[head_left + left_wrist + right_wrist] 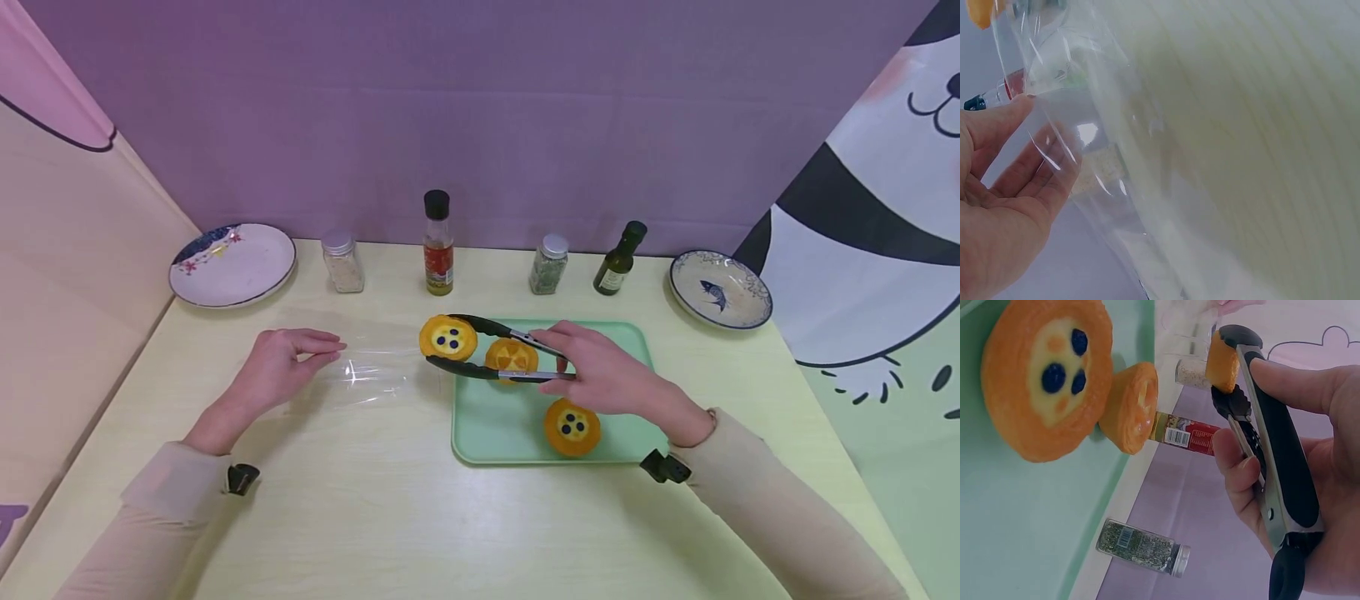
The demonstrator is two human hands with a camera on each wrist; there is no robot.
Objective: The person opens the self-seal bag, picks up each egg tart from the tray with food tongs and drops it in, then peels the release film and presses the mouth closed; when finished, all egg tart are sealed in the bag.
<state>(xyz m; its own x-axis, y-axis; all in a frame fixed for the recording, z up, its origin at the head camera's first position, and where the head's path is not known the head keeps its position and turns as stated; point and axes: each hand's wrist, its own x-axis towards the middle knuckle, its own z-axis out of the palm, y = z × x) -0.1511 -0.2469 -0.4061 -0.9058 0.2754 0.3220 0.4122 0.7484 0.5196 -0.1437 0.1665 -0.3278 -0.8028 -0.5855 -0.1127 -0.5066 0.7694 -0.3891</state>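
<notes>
My right hand [611, 367] grips black-and-steel tongs [1282, 447]. Between the tongs' black tips is a round tart [448, 337] with dark berries, raised just past the tray's left edge. Two more tarts lie on the pale green tray [480, 429]: a fruit-topped tart [512, 360] under the tongs and a berry-topped tart [572, 427] nearer the front. To the left, my left hand [281, 367] pinches the edge of a clear plastic bag [375, 371]. The left wrist view shows the thumb at the bag's edge and fingers seen through the film.
Along the back stand a jar with pale contents [344, 265], a red-labelled bottle [438, 250], a jar of dried herbs [549, 265] and a small dark bottle [619, 260]. A floral plate [232, 267] is at back left, a fish-patterned dish [722, 287] at back right.
</notes>
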